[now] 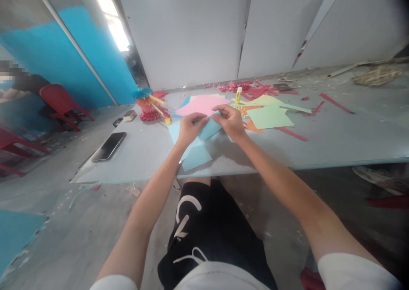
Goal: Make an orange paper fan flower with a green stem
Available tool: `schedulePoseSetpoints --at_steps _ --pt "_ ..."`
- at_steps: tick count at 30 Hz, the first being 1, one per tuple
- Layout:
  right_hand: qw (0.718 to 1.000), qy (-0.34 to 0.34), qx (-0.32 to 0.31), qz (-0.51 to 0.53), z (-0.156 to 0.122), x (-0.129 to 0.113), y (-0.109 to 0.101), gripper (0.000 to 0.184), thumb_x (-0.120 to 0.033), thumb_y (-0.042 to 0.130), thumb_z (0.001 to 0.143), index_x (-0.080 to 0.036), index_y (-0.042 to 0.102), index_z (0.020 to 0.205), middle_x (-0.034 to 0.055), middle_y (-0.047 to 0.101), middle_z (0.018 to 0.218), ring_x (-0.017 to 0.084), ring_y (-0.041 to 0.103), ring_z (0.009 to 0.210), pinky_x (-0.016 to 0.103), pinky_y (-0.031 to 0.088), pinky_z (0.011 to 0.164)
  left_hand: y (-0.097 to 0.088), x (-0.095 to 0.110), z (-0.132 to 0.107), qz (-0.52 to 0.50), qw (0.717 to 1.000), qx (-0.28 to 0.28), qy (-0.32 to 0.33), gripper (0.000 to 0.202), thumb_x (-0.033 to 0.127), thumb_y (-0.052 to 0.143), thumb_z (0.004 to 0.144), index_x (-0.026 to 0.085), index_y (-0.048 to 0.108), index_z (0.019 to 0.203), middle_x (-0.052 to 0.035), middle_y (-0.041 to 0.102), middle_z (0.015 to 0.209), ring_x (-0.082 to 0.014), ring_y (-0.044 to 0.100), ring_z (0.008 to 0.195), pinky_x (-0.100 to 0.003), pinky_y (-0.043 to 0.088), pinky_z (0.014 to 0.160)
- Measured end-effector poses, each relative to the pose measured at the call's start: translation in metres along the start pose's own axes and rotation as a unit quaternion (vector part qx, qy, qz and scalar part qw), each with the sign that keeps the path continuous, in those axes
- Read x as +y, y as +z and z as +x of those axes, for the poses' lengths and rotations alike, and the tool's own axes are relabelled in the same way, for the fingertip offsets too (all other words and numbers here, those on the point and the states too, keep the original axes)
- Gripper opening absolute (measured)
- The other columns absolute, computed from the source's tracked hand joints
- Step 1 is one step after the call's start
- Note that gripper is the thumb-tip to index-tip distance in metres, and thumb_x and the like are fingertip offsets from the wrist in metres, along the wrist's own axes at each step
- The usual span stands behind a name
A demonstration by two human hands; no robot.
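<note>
Both hands pinch one light blue sheet of paper (209, 130) along its upper edge, over the table's front half. My left hand (191, 130) is closed on its left side, and my right hand (230, 122) is closed on its right corner. More light blue paper (195, 157) lies below, near the table edge; whether it joins the held sheet I cannot tell. Just beyond my hands is a pink sheet (203, 104) on other coloured papers. To the right of my right hand are a pale green sheet (270, 116) and an upright yellow glue stick (238, 96).
On the grey table (335, 132), a phone (110, 146) lies at left, near a red paper craft with a blue top (150, 104). Red paper strips (290, 133) are scattered at right. Red chairs (60, 102) and another person (22, 90) are at far left.
</note>
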State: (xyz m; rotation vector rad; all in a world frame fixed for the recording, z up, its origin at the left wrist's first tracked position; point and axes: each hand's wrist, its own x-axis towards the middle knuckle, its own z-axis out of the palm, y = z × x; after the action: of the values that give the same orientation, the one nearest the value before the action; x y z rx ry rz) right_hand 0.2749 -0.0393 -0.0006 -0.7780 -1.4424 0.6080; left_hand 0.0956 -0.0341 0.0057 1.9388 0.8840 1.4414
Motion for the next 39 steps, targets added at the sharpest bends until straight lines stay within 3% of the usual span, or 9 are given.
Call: schedulePoseSetpoints --at_steps 6,13,18,24,39 --pt "1.000 0.019 0.000 0.014 0.000 0.004 0.000 0.029 -0.039 0.077 0.078 -0.022 0.073 0.102 0.0009 0.070 0.080 0.015 0.062 0.072 0.028 0.052 0.066 0.002 0.001 0.000 -0.012 1.000 0.017 -0.004 0.019 0.036 0.077 0.081 0.018 0.075 0.086 -0.0063 0.078 0.089 -0.0182 0.073 0.082 -0.031 0.056 0.079" --pt "1.000 0.021 0.001 0.006 -0.001 0.004 0.001 0.034 -0.038 0.076 0.078 -0.022 0.072 0.107 0.0012 0.070 0.082 0.016 0.063 0.073 0.029 0.052 0.066 0.003 -0.002 -0.002 -0.015 0.998 0.000 -0.057 0.028 0.039 0.075 0.082 0.017 0.077 0.098 -0.0046 0.076 0.076 -0.0167 0.069 0.068 -0.027 0.051 0.061" --pt "1.000 0.024 -0.001 -0.005 0.001 0.006 -0.001 0.034 -0.042 0.069 0.084 -0.024 0.072 0.112 0.0028 0.072 0.084 0.017 0.062 0.071 0.031 0.052 0.063 0.004 -0.009 -0.001 -0.021 0.999 0.005 -0.047 0.028 0.038 0.075 0.082 0.017 0.078 0.100 -0.0071 0.079 0.084 -0.0199 0.073 0.076 -0.030 0.054 0.067" --pt "1.000 0.013 0.007 -0.009 0.002 0.009 -0.001 0.027 -0.040 0.068 0.084 -0.021 0.076 0.102 0.0047 0.075 0.089 0.018 0.065 0.075 0.031 0.051 0.064 0.005 -0.010 -0.001 -0.017 0.999 0.009 -0.030 0.026 0.037 0.075 0.082 0.018 0.079 0.100 -0.0091 0.080 0.091 -0.0220 0.075 0.084 -0.033 0.057 0.075" --pt "1.000 -0.018 0.010 -0.019 0.001 0.003 0.001 0.019 -0.037 0.069 0.086 -0.020 0.075 0.094 0.0061 0.077 0.095 0.021 0.071 0.089 0.034 0.055 0.080 0.004 -0.006 -0.002 0.013 0.999 0.034 -0.007 0.019 0.035 0.075 0.083 0.018 0.079 0.091 -0.0075 0.080 0.089 -0.0199 0.074 0.081 -0.031 0.056 0.075"
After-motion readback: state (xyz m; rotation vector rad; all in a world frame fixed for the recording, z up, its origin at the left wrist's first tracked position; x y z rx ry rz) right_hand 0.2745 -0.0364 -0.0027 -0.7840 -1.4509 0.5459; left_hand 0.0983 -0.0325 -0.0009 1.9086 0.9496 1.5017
